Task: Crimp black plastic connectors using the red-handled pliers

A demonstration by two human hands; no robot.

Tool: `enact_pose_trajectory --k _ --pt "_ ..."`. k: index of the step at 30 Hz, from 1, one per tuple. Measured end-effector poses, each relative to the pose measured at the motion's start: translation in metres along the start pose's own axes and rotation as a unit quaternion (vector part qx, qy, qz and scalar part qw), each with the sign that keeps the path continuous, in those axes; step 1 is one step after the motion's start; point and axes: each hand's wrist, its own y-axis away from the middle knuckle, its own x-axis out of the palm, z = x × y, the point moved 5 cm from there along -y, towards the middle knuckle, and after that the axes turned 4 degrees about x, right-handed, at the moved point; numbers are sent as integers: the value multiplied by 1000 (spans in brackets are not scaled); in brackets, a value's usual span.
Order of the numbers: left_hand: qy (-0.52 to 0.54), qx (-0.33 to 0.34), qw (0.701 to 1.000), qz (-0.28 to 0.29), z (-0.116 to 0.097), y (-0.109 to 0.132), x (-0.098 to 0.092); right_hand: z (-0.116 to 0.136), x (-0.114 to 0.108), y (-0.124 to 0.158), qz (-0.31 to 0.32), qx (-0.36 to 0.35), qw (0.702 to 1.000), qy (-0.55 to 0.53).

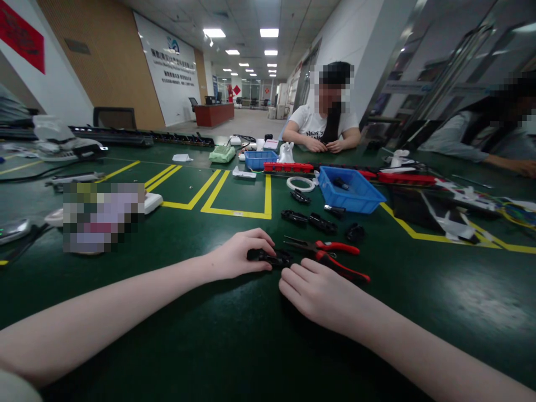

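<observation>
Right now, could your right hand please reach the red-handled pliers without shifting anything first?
Probably yes: the right hand lies open right beside the red-handled pliers, with nothing between them. The left hand, closed on a black part, sits off to the side.

view: head camera, worn on you | faces: forward and down, along your forearms | range: close above your left hand (240, 255) and right hand (320, 291), both low centre | beyond hands: green table (251, 352) runs far ahead
</observation>
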Motion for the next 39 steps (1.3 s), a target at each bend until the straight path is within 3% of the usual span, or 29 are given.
enact_pose_trajectory --k 4,8,10,15,18,21,24,26,32,39 --pt "0 -2 1000 10 0 0 1 -11 4 -6 31 59 994 -92" --pt "8 -7 1000 13 -1 -1 1 -30 9 -6 64 181 941 -279" --pt "13 -15 1000 15 -1 -1 1 -34 10 -6 59 208 919 -330" --pt "14 -18 999 23 -1 0 2 -34 10 -4 36 188 940 -282" --pt "14 -13 1000 22 0 0 3 -31 0 1 20 214 933 -289" --pt "16 -2 1000 14 0 0 3 -3 -15 9 40 178 915 -360" --pt "17 2 1000 9 0 0 3 33 -28 22 24 110 930 -349" --pt "16 2 1000 10 -1 0 2 41 -26 34 12 128 938 -321" --pt "22 0 1000 15 -2 0 2 24 -18 52 -17 158 935 -318" --pt "31 11 999 6 -2 1 2 19 -28 67 20 173 935 -309"
